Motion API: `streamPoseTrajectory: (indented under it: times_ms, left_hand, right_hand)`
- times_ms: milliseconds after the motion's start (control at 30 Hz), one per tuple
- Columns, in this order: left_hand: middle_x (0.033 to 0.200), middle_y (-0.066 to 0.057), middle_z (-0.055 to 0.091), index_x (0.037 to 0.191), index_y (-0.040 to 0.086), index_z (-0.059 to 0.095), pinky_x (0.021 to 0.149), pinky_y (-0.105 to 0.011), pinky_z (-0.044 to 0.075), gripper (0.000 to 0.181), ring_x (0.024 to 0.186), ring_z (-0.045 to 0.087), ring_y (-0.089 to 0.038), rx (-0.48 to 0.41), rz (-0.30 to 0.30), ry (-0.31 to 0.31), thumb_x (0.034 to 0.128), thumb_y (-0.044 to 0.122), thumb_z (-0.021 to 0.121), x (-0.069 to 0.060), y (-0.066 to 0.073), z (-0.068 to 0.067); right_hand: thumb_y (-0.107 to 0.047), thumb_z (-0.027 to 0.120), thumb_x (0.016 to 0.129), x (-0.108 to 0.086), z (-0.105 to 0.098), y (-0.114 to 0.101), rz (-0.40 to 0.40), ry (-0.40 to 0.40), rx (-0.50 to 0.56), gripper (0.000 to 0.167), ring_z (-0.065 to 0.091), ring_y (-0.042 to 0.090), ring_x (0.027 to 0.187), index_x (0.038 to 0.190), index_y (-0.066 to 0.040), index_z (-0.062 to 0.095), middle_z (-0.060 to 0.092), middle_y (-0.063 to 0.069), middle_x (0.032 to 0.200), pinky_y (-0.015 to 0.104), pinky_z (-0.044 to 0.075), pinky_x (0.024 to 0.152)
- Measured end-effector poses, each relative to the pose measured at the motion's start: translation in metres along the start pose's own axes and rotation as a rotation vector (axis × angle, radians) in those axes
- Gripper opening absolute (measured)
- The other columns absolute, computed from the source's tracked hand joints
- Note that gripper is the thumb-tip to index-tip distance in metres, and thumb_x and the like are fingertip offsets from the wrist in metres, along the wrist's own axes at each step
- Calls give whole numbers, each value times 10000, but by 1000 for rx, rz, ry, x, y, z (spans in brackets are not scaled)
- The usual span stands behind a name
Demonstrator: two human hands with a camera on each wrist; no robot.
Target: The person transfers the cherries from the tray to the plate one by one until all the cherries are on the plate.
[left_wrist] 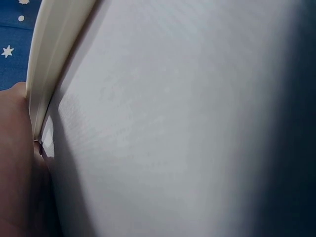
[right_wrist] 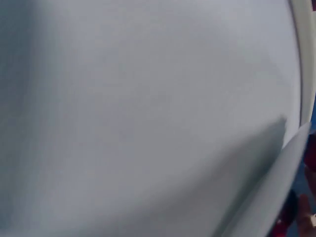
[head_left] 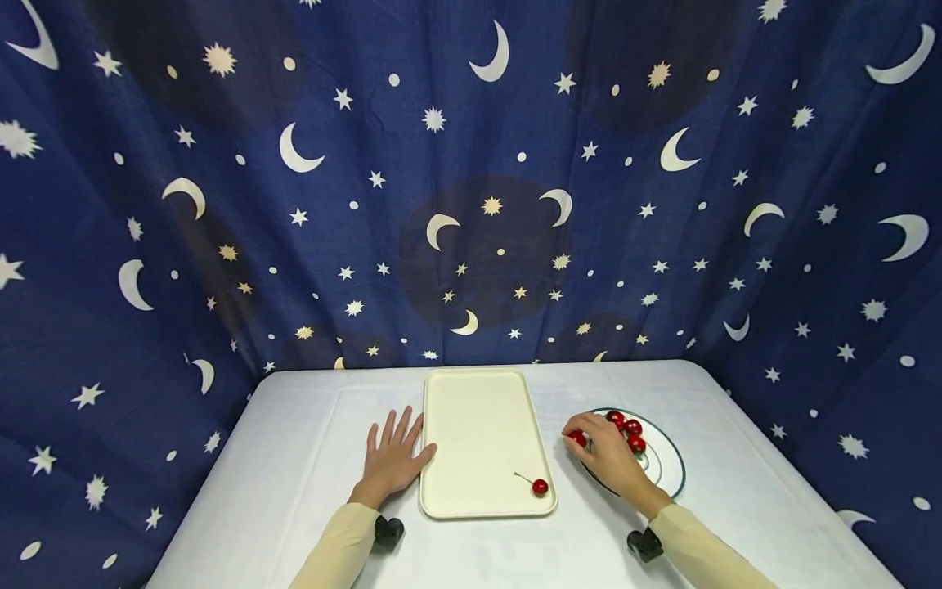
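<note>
My left hand (head_left: 392, 464) lies with fingers spread on the white tablecloth, its thumb touching the left edge of a cream rectangular tray (head_left: 478, 425). One red cherry with a stem (head_left: 540, 487) sits near the tray's lower right corner. Over the left side of a white oval plate with a green rim (head_left: 670, 468), my right hand (head_left: 607, 454) pinches a cherry (head_left: 577, 439) between thumb and fingers. Several other cherries (head_left: 636, 443) lie on the plate beyond that hand. In the right wrist view, the plate's edge (right_wrist: 269, 190) hides most of the fingers.
A white cloth (head_left: 309, 433) covers the table. Behind it and at both sides hangs a dark blue curtain (head_left: 486, 270) with moons and stars. Each wrist wears a black camera (head_left: 388, 532).
</note>
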State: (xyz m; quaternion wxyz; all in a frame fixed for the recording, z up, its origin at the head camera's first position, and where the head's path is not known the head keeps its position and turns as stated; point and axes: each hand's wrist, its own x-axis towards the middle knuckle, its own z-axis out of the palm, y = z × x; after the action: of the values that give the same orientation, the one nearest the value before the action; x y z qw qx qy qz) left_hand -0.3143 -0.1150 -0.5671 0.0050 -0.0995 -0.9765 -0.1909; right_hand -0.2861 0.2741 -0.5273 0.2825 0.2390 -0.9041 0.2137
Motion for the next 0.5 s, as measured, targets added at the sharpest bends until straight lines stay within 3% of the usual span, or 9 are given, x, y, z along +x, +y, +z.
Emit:
streamPoseTrajectory:
  times_ms: [133,300,500]
  left_hand:
    - [1758,-26,147,1634,233,298,1296,-628,15,737,1642,65,-337,7,0,-2,1026,641,386,0,0,-1]
    - [1758,-27,147,1632,233,302,1295,-630,12,731,1642,63,-337,1,0,-2,1028,634,389,-1,1,-2]
    - [1761,-21,131,1636,238,290,1297,-626,8,736,1644,52,-329,1,-1,-7,1027,641,383,-1,0,-1]
  right_hand:
    - [-76,845,829,-5,1,9,31,19,-48,150,625,123,839,903,-146,735,709,-27,920,330,505,747]
    - [-83,841,828,-7,1,10,103,10,-95,152,672,212,920,908,-156,733,719,-2,947,418,471,790]
    - [-61,841,809,-6,0,10,131,-4,-133,164,666,260,928,900,-150,737,732,26,956,389,421,757]
